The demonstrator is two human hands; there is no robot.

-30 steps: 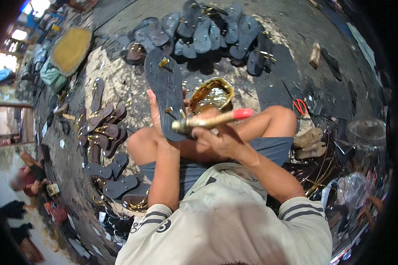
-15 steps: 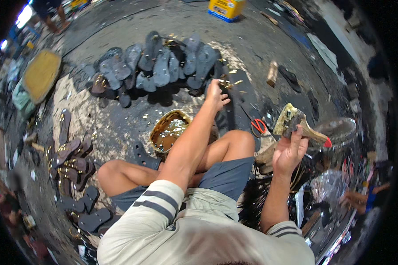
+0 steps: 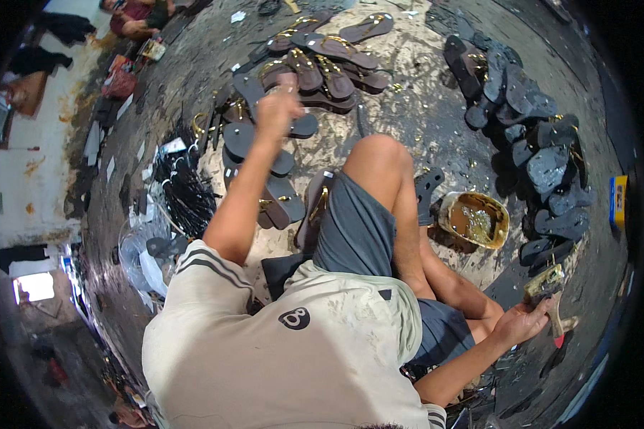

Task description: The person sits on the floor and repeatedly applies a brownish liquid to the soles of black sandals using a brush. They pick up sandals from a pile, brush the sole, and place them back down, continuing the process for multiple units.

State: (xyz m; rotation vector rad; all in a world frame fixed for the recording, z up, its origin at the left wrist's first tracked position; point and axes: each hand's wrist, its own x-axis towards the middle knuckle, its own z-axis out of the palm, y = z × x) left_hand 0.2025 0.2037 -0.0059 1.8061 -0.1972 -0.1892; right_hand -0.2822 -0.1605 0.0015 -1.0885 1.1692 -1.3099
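Head view: left hand [image 3: 277,113] reaches over the brown sandals [image 3: 315,68], finger state unclear; right hand [image 3: 521,325] fingers grip the glue brush [image 3: 549,292]. Likely fetching the next sandal; a firm grasp is needed.

One camera only, worn on the person's head, looking steeply down over the shirt [image 3: 293,343] and the raised knee [image 3: 383,154]. It sits close to the body; the floor lies farther off. Beyond the knee, up the frame, lie brown sandals [image 3: 322,61]; right of the knee sits a glue tin [image 3: 474,220]. The fisheye bends the floor toward a black rim.
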